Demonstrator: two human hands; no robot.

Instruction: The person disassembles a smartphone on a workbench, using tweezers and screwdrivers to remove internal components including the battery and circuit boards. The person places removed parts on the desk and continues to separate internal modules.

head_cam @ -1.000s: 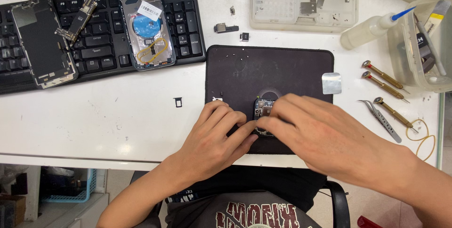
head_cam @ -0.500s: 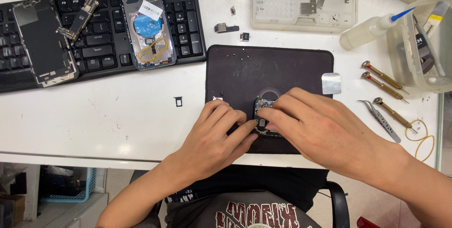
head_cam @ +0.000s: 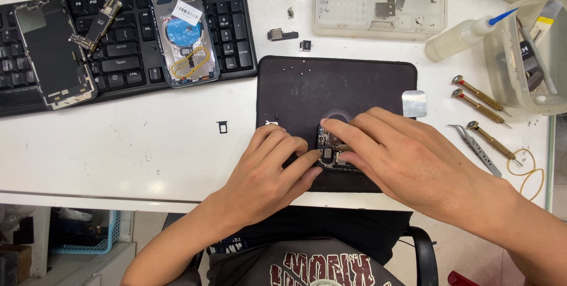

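Head view | left hand and right hand fingertips pinching small dark metal-framed phone component, steadied from both sides | resting on black rubber work mat, likely for grip | brass-handled screwdrivers and steel tweezers within right reach | opened blue phone housing parked on black keyboard

The work mat is taken as landmark. A small circuit part is held on it between the left hand and right hand. A keyboard is placed to its left, a parts tray behind it, screwdrivers to its right.
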